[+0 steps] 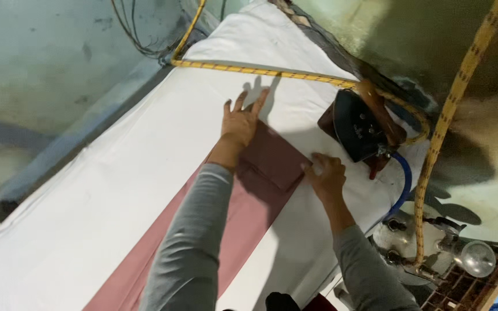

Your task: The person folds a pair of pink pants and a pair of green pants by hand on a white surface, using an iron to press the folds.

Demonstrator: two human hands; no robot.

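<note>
A long maroon cloth [243,219] lies along a white padded ironing table [116,190], its far end folded back on itself. My left hand [241,122] lies flat with spread fingers at the far end of the fold, partly on the white cover. My right hand [325,174] pinches the cloth's right edge at the fold. A black-soled steam iron [357,128] with a brown handle rests tipped up just beyond my right hand.
A yellow braided cord [260,71] runs across the table to the iron, another [433,155] hangs at the right. A blue hose [403,184] leads to metal valves [416,242] at the table's right edge. Walls stand at left and far side.
</note>
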